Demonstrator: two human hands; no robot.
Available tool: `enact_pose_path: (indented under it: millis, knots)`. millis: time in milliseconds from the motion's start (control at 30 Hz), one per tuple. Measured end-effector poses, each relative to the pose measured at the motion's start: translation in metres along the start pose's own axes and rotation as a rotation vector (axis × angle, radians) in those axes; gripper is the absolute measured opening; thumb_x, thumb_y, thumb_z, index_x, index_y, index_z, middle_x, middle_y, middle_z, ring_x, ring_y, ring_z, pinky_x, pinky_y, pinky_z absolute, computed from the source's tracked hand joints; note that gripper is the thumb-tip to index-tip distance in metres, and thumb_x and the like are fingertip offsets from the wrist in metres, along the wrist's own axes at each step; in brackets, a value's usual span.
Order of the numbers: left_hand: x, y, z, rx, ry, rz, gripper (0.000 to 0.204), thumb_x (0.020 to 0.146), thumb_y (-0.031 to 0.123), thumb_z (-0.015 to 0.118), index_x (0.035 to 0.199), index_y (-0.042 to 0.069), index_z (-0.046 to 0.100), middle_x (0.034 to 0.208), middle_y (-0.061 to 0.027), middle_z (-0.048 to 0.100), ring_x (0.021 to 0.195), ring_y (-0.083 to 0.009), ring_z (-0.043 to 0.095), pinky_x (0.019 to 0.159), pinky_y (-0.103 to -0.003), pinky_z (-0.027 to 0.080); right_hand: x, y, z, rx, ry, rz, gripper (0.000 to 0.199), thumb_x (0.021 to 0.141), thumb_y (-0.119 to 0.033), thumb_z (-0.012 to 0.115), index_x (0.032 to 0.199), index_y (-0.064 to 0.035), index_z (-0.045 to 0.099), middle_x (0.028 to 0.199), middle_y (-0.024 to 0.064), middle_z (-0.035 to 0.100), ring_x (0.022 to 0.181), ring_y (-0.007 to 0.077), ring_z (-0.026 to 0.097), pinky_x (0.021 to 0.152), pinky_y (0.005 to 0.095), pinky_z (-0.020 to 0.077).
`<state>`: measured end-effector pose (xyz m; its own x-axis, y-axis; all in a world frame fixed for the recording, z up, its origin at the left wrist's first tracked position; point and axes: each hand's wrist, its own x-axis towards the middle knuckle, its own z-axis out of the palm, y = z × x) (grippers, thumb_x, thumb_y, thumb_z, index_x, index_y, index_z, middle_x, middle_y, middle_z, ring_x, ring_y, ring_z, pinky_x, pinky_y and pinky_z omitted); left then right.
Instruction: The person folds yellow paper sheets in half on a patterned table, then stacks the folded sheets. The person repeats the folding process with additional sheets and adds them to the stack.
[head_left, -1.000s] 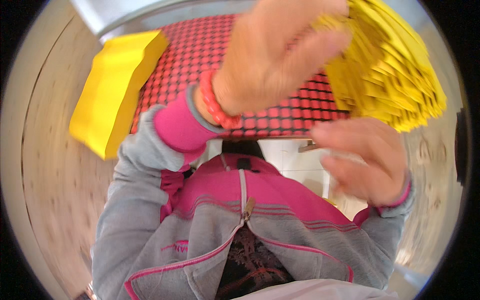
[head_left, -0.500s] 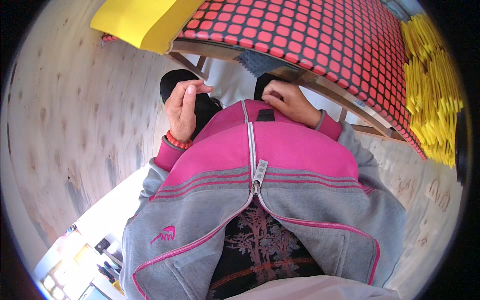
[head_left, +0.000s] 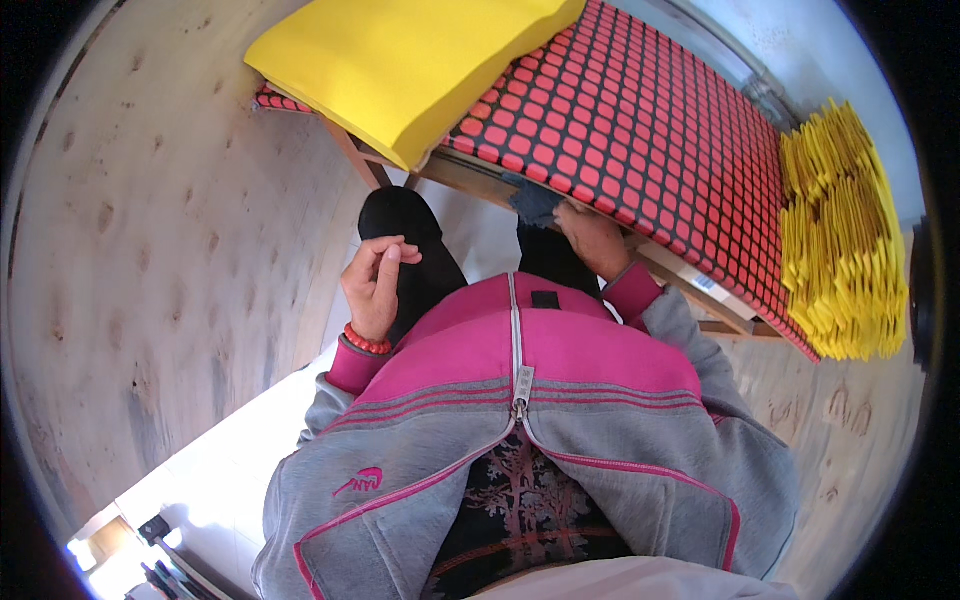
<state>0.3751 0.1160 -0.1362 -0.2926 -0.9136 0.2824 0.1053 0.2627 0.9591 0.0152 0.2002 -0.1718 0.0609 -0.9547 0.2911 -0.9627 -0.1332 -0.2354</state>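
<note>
My left hand [head_left: 373, 288], with a red bead bracelet [head_left: 367, 340] on its wrist, is held up over my left thigh. Its thumb and fingertips come together, and nothing shows between them. My right hand [head_left: 595, 243] reaches to the front edge of the table, which has a red-and-black checked cover [head_left: 640, 120]. Its curled fingers are on the edge of a dark blue-grey cloth [head_left: 536, 203] that hangs below the tabletop; part of the grip is hidden. On the table's left end lie large yellow sheets [head_left: 400, 70], partly overhanging the front edge.
Several yellow folded pieces [head_left: 845, 240] stand packed together at the table's right end. Wooden table legs [head_left: 358, 155] and a rail [head_left: 480, 182] are under the top. A pale, wood-patterned surface [head_left: 170, 230] fills the left side. My dark trouser legs [head_left: 400, 220] extend toward the table.
My right hand has moved from my lap forward to the cloth under the table edge. My left hand stays raised, its fingers a little more curled. The view has shifted, showing more of the table.
</note>
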Motion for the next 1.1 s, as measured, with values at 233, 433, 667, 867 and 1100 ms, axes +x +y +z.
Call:
enact_pose_path:
  millis: [233, 433, 667, 867, 1100]
  knots:
    - [0.037, 0.023, -0.025, 0.146, 0.13, 0.143, 0.013, 0.104, 0.006, 0.057, 0.109, -0.002, 0.065, 0.096, -0.0125, 0.075, 0.088, -0.0194, 0.074, 0.084, -0.032, 0.057, -0.002, -0.002, 0.01, 0.124, 0.045, 0.128, 0.021, 0.102, -0.025, 0.056, 0.102, -0.0046, 0.059, 0.091, 0.0176, 0.061, 0.088, 0.0372, 0.063, 0.076, 0.0446, 0.0479]
    - [0.083, 0.078, -0.041, 0.335, 0.14, 0.295, 0.015, 0.103, 0.007, 0.057, 0.111, 0.0, 0.068, 0.104, -0.0107, 0.076, 0.102, -0.0198, 0.071, 0.093, -0.033, 0.053, 0.002, -0.033, -0.028, 0.003, 0.002, 0.039, 0.017, 0.086, -0.015, 0.076, 0.09, -0.0075, 0.061, 0.089, 0.0131, 0.062, 0.081, 0.0364, 0.063, 0.07, 0.0456, 0.0481]
    - [0.148, 0.115, -0.026, 0.328, -0.195, 0.545, 0.023, 0.105, 0.009, 0.053, 0.119, 0.0, 0.069, 0.113, -0.0099, 0.075, 0.11, -0.0224, 0.067, 0.099, -0.034, 0.05, 0.059, -0.1, -0.139, 0.446, -0.259, -0.377, 0.017, 0.082, -0.012, 0.08, 0.091, -0.0079, 0.065, 0.087, 0.0085, 0.067, 0.078, 0.029, 0.067, 0.066, 0.0354, 0.054]
    - [0.167, 0.102, -0.023, 0.273, -0.327, 0.42, 0.026, 0.107, 0.011, 0.051, 0.124, 0.001, 0.067, 0.113, -0.0071, 0.075, 0.109, -0.0155, 0.067, 0.095, -0.029, 0.051, 0.182, -0.136, -0.193, 0.26, -0.151, -0.683, 0.023, 0.078, -0.009, 0.082, 0.094, -0.0047, 0.067, 0.097, 0.0085, 0.071, 0.093, 0.0273, 0.07, 0.078, 0.0352, 0.0556]
    - [0.178, 0.09, -0.029, 0.161, -0.333, 0.353, 0.027, 0.108, 0.012, 0.049, 0.127, 0.0, 0.065, 0.11, -0.0049, 0.075, 0.102, -0.0109, 0.068, 0.085, -0.025, 0.055, 0.242, -0.135, -0.154, 0.421, -0.168, -0.806, 0.031, 0.077, -0.008, 0.082, 0.103, -0.0021, 0.066, 0.107, 0.0101, 0.069, 0.099, 0.0301, 0.068, 0.084, 0.0352, 0.0545]
